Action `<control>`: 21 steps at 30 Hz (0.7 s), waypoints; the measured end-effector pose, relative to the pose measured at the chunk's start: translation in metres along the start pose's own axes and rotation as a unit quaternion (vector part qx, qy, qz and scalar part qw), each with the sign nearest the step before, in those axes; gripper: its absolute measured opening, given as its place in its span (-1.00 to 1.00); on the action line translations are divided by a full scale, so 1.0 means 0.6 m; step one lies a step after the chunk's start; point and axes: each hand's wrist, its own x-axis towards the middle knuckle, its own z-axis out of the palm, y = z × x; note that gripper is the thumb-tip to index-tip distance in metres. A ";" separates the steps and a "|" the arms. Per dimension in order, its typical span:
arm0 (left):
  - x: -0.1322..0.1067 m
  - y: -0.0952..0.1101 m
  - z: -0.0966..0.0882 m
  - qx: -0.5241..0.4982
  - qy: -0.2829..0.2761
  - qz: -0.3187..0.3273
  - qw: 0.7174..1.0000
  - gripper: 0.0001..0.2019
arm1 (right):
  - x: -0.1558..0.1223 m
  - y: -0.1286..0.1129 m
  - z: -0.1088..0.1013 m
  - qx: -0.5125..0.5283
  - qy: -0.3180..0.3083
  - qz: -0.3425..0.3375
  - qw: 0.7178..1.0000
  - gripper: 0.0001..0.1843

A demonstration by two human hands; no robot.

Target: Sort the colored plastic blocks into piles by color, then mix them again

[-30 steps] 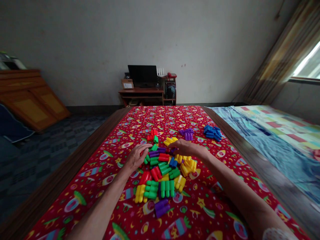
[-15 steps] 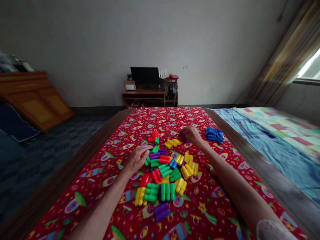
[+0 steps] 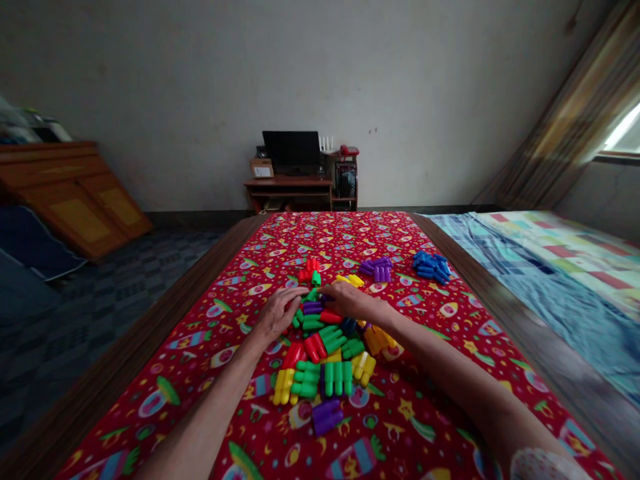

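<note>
My left hand [image 3: 278, 315] is at the left edge of a mixed pile of plastic building blocks, its fingers curled around a red building block [image 3: 289, 306] that shows only as a sliver. My right hand [image 3: 347, 300] reaches over the top of the pile, fingers closed down on a purple building block [image 3: 325, 301] that they mostly cover. Between the hands lie a green block [image 3: 313, 294] and another purple block [image 3: 313, 307]. Nearer to me are green blocks [image 3: 337, 379], yellow blocks [image 3: 363, 368], red blocks [image 3: 315, 347] and a lone purple block [image 3: 327, 417].
Beyond the pile sit a purple group [image 3: 381, 267], a blue group [image 3: 431, 267], a red group [image 3: 311, 269] with a green block at it, and yellow blocks [image 3: 351, 281] partly behind my right hand. A patterned red cloth [image 3: 200, 400] covers the table. A bed [image 3: 550, 267] adjoins on the right.
My right hand has let go of a purple block at the far purple group and come back left and nearer, onto the mixed pile. The left hand has hardly moved.
</note>
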 end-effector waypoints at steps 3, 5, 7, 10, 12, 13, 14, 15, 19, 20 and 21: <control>0.000 -0.003 0.002 -0.002 -0.001 -0.004 1.000 -0.60 | -0.001 0.014 -0.013 0.063 0.047 0.007 0.997 -0.74; -0.001 -0.004 0.003 -0.003 0.001 -0.008 1.000 -0.61 | -0.002 0.035 -0.035 0.082 0.117 0.022 0.989 -0.76; 0.000 -0.005 0.004 -0.003 0.001 -0.008 1.000 -0.60 | -0.004 0.066 -0.062 0.072 0.215 0.058 0.972 -0.78; 0.000 -0.005 0.003 -0.001 -0.002 -0.004 1.000 -0.58 | -0.013 0.122 -0.091 0.027 0.324 0.143 0.935 -0.80; 0.001 -0.005 0.002 0.003 -0.003 -0.003 1.000 -0.57 | -0.021 0.156 -0.097 0.000 0.340 0.186 0.922 -0.81; 0.001 -0.005 0.002 0.004 -0.003 -0.003 1.000 -0.56 | -0.025 0.169 -0.097 -0.014 0.334 0.199 0.921 -0.81; 0.001 -0.005 0.002 0.004 -0.004 -0.003 1.000 -0.56 | -0.029 0.179 -0.095 -0.028 0.323 0.209 0.922 -0.82; 0.001 -0.005 0.001 0.004 -0.004 -0.003 1.000 -0.56 | -0.032 0.186 -0.092 -0.043 0.310 0.218 0.925 -0.81; 0.001 -0.003 0.000 0.001 -0.008 -0.007 1.000 -0.56 | -0.038 0.182 -0.092 -0.099 0.287 0.239 0.922 -0.76; 0.001 -0.003 0.000 0.000 -0.010 -0.008 1.000 -0.56 | -0.038 0.171 -0.095 -0.098 0.300 0.231 0.920 -0.76; 0.000 -0.002 0.000 0.000 -0.009 -0.010 1.000 -0.57 | -0.037 0.157 -0.096 -0.088 0.315 0.214 0.920 -0.76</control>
